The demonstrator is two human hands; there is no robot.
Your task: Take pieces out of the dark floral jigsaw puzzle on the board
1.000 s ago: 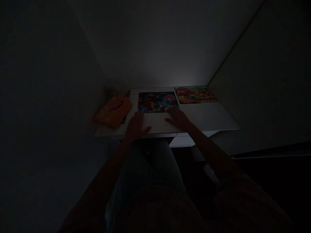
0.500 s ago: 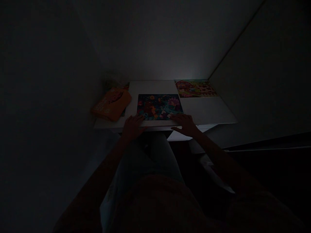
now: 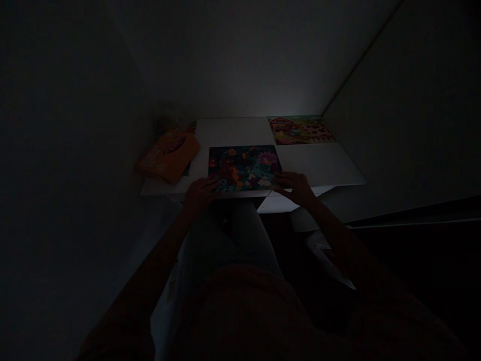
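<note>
At the frame's centre, the left hand and right hand seem to grip the near corners of the colourful puzzle board on the white table. In this dim view, sliding it level would keep the pieces seated.

Dim scene. Left hand and right hand rest on the near corners of a dark colourful puzzle board at the white table edge. Orange box lies left; farm puzzle lies far right.
</note>
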